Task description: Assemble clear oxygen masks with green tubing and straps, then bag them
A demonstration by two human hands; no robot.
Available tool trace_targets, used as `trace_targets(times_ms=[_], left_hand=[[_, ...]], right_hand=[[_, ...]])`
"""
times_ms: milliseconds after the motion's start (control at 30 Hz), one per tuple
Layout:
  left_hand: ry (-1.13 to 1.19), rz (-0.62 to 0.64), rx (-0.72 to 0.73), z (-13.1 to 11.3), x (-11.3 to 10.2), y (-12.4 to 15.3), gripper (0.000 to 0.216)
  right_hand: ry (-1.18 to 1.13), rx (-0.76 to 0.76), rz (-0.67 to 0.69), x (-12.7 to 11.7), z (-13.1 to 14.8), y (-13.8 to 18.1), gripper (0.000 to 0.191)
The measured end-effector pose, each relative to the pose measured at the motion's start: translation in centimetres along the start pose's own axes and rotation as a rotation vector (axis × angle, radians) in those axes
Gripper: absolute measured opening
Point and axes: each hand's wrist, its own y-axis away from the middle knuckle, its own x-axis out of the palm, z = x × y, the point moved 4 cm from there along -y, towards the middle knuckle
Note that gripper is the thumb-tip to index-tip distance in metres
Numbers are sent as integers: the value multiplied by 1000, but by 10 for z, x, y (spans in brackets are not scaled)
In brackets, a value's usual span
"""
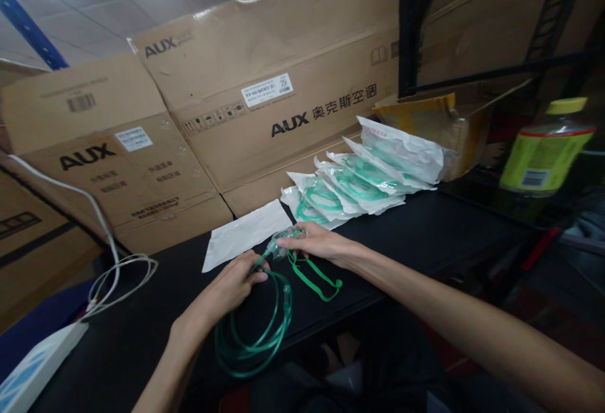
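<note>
My right hand [316, 241] is closed on a clear plastic oxygen mask [283, 241], its thumb on top. A green elastic strap [316, 284] dangles from the mask onto the black table. My left hand [243, 276] pinches the green tubing [265, 353] close to the mask's connector. From there the tubing falls in loose coils that reach past the table's front edge. Behind my hands lies a flat white wrapper [248, 231]. Several clear-and-white packets [359, 180] holding green tubing overlap in a row at the back right.
AUX cardboard boxes [293, 104] wall off the back of the black table [392, 243]. A bottle with a yellow cap [548, 148] and an open carton [466, 126] stand at the right. A white cable [113, 268] and a power strip [42, 362] lie at the left.
</note>
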Motion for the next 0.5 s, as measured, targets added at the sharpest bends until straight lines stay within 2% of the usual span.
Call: trace_targets(times_ms=[133, 300, 500], left_hand=[[-52, -117, 40, -4, 2, 4, 11], [17, -152, 49, -17, -3, 0, 11], [20, -240, 101, -29, -9, -14, 25]], right_hand=[[-106, 37, 5, 7, 0, 3, 40], [-305, 129, 110, 15, -2, 5, 45], [-460, 169, 196, 18, -4, 3, 49]])
